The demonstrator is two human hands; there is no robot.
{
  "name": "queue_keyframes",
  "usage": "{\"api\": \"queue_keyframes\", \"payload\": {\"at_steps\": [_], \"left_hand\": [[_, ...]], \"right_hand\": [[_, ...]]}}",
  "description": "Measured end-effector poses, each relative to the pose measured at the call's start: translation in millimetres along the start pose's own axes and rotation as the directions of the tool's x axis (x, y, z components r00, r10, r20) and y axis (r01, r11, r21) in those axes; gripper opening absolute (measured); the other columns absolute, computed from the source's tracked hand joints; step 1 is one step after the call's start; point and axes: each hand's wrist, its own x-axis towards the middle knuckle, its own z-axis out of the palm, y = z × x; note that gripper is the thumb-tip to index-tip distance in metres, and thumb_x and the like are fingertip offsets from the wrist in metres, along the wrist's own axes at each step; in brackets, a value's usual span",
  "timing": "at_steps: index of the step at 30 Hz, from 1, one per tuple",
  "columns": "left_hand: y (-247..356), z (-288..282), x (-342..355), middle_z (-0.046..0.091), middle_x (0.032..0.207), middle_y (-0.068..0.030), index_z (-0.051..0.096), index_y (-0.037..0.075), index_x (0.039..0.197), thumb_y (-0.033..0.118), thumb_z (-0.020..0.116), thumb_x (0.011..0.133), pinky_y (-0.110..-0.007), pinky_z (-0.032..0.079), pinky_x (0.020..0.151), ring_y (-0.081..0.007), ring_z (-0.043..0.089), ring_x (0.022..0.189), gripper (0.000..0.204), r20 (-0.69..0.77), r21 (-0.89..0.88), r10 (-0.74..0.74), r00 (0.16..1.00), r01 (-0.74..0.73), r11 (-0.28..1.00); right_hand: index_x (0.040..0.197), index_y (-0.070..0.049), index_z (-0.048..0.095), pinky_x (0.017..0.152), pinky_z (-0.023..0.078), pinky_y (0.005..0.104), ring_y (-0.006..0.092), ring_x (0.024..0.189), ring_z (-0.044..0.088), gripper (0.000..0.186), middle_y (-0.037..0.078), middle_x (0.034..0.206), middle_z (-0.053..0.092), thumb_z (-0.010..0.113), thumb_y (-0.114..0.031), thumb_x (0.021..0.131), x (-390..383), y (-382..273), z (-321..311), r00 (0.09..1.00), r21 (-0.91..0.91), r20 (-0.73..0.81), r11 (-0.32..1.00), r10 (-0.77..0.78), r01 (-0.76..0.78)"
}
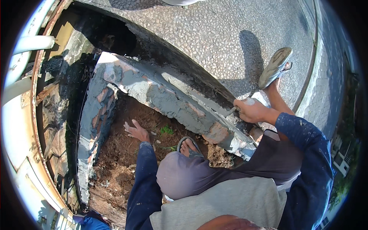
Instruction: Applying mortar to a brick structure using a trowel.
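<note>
My right hand [251, 111] grips the handle of a metal trowel [231, 110], whose blade lies along the long strip of a low brick wall [161, 99] smeared with wet grey mortar. My left hand [136, 131] has its fingers spread over the reddish soil [126, 111] inside the angle of the wall, holding nothing. A second mortar-coated wall section [90, 136] runs down to its left. A small green plant [166, 129] grows in the soil near my left hand.
My sandalled feet [186, 146] [275, 67] straddle the wall, one in the soil, the other on pebbled paving [203, 34]. A dark gap [119, 36] lies beyond the wall. Rusty metal railing and pale pipes [32, 44] line the left; blue fabric [94, 220] shows at lower left.
</note>
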Motion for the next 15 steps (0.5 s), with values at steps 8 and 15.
{"api": "queue_keyframes", "payload": {"at_steps": [8,15], "left_hand": [[172.7,-63.0,90.9,0.035,0.145,-0.024,0.032,-0.007,0.141,0.045,0.039,0.102,-0.047,0.02,0.114,-0.0365,0.034,0.135,0.066,-0.343,-0.422,-0.042,0.938,-0.114,0.899],[491.1,-106.3,113.1,0.016,0.155,-0.0291,0.012,-0.003,0.151,0.072,0.058,0.081,-0.044,0.024,0.115,-0.0376,0.022,0.143,0.111,0.113,-0.779,0.46,0.881,-0.209,0.591]], "right_hand": [[0.108,-0.002,0.051,0.079,0.048,0.042,0.0353,0.086,0.061,0.031,0.019,0.091,0.061,0.059,-0.019,0.084,-37.9,-10.6,-168.2,0.683,0.167,-0.686,0.968,0.251,-0.188],[0.113,-0.003,0.054,0.074,0.048,0.0436,0.0298,0.079,0.064,0.032,0.017,0.085,0.061,0.05,-0.029,0.095,5.7,37.2,-295.1,0.506,-0.264,-0.85,0.948,-0.143,-0.176]]}}
